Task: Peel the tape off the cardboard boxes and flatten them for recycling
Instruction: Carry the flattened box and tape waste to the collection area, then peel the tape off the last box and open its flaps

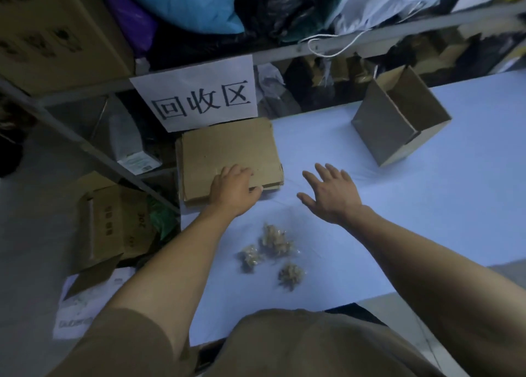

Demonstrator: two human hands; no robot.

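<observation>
A stack of flattened boxes [227, 154] is pressed down by the left hand [232, 187], its grip released, at the counter's [427, 206] far left; the right hand [331, 196] hovers open, one box [398, 120] unflattened far right.

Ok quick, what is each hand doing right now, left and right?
Left hand: open, fingers resting flat on the stack of flattened cardboard, thumb at its near edge.
Right hand: open, fingers spread, holding nothing, above the table.

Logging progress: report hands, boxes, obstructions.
Left hand on flattened stack, right hand open, empty. One box still unflattened. Three tape wads on table, clear of it.
</observation>
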